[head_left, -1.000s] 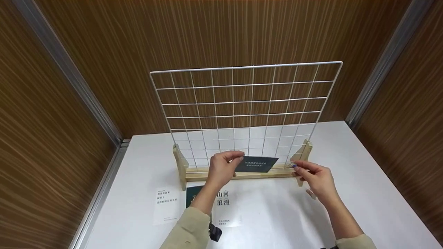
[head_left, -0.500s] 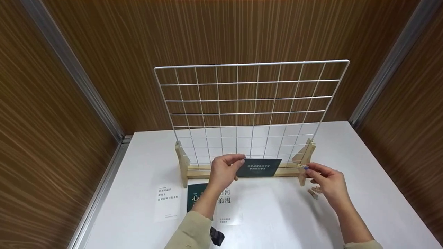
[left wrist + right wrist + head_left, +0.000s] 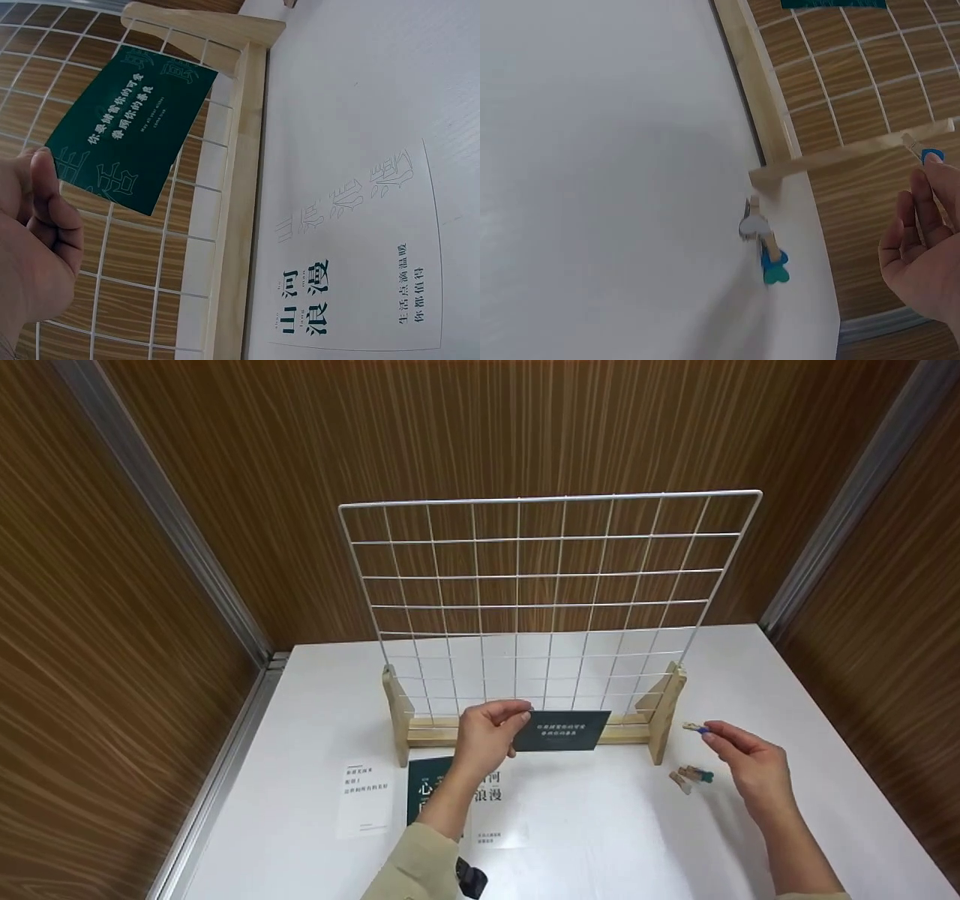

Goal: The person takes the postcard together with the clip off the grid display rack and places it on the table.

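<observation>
A dark green card (image 3: 135, 127) with white lettering is pinched at its left corner between the thumb and fingers of my left hand (image 3: 486, 735). In the head view the card overlaps the lower part of a white wire grid (image 3: 517, 605). My right hand (image 3: 754, 769), out to the right of the grid's stand, pinches a small wooden clothespin (image 3: 694, 727) by its blue end. Below that hand, several more wooden clothespins (image 3: 763, 240) lie in a small cluster on the white table, with white, blue and green decorations showing.
The grid stands in a wooden base (image 3: 660, 716) with a foot at each side. Near its front left lie a white printed card (image 3: 365, 802), a green card (image 3: 427, 769) partly behind my left forearm, and another white card (image 3: 352, 262). Wood-grain panels (image 3: 525, 427) enclose the table.
My right hand has moved right with the clothespin, away from the card and past the stand. My left hand and the green card have sunk slightly. The head view has shifted a little.
</observation>
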Tool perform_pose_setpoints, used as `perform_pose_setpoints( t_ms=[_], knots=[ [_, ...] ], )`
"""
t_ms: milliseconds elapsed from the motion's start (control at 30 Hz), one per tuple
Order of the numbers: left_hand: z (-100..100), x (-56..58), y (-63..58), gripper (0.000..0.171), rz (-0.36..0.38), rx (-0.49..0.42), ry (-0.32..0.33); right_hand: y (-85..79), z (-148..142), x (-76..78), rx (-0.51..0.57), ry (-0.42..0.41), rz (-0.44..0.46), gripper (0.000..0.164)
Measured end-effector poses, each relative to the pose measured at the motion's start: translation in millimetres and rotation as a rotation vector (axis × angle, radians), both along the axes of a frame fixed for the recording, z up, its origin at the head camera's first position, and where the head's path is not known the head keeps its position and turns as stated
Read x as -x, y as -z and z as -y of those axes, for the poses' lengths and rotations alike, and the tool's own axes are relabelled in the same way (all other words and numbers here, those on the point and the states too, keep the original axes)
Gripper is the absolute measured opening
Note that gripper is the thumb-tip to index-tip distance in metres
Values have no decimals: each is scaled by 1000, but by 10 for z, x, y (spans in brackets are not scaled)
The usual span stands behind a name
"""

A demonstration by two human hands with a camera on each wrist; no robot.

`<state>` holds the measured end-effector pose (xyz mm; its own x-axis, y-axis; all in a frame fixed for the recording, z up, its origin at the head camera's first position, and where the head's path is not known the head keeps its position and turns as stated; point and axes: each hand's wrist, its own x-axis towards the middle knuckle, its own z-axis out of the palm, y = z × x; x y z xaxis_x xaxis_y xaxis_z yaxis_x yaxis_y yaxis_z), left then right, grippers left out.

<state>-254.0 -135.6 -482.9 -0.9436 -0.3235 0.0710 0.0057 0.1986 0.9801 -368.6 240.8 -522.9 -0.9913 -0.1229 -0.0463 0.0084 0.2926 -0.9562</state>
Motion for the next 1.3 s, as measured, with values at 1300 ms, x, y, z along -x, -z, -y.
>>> perform_pose_setpoints(
  t_ms=[1300],
  knots=[
    [-190, 34, 419, 14, 140, -207, 23, 332, -352, 173, -91, 39, 157, 59]
  ],
)
